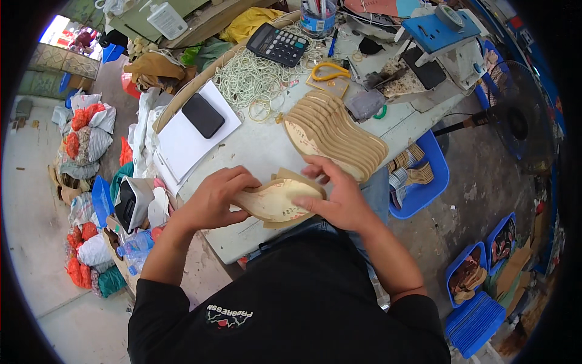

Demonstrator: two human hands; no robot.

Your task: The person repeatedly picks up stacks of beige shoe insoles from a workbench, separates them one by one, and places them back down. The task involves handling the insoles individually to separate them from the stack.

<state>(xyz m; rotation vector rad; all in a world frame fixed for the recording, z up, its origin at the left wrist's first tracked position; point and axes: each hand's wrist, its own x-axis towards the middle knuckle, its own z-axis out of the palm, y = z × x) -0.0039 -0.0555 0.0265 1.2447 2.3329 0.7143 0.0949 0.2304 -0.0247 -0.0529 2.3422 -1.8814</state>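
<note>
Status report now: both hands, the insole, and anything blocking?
Left hand and right hand both grip one tan shoe insole. Held above table edge. Fanned insole stack behind, apart; nothing blocking.

We see even, soft daylight, brightest at the upper left where an opening (63,33) glares white. Shadows stay faint under the hands. The centre is sharp; toward the black circular rim, straight edges bend and details such as the fan (515,118) blur slightly.

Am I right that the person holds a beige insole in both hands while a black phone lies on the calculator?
Not quite: in the head view the black phone lies on a white notepad, not the calculator. Both hands, left and right, do hold the beige insole.
</note>
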